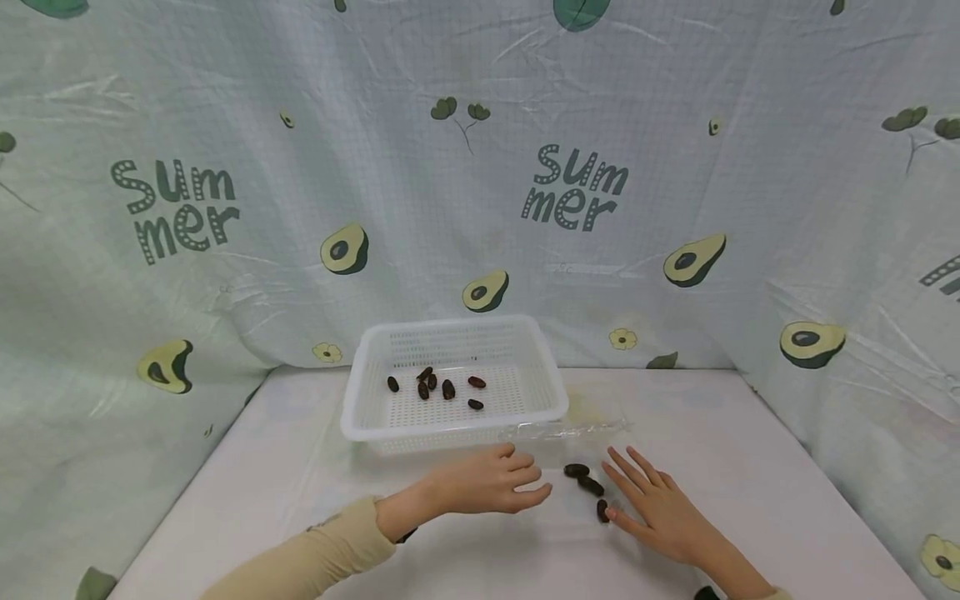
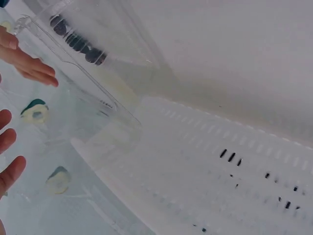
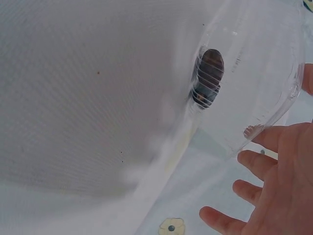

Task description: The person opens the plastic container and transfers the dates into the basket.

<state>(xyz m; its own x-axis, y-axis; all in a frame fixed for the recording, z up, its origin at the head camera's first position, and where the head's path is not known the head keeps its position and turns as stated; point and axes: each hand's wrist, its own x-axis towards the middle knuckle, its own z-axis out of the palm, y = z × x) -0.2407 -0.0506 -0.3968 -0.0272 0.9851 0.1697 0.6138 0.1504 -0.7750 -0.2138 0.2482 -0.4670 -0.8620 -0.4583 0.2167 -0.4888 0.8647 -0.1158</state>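
Note:
My left hand [image 1: 491, 483] hovers in front of the white basket, its fingers loosely bent and holding nothing. The right hand [image 1: 667, 517] has its fingers spread, the thumb right by the lowest of three dark dates [image 1: 590, 485]. Those dates show through a clear plastic container [image 1: 570, 431] between the two hands. In the right wrist view, one fingertip of the right hand [image 3: 283, 171] overlaps the rim of the clear container [image 3: 259, 68]. The left wrist view shows left fingers [image 2: 12, 174] apart from that container, whose dates [image 2: 78, 43] line one side.
A white perforated basket [image 1: 351, 421] stands at the back of the white table [image 1: 247, 467], with several dates [image 1: 448, 389] spread on its floor. Behind it hangs a pale curtain [image 1: 420, 208] printed with avocados, which also encloses both sides.

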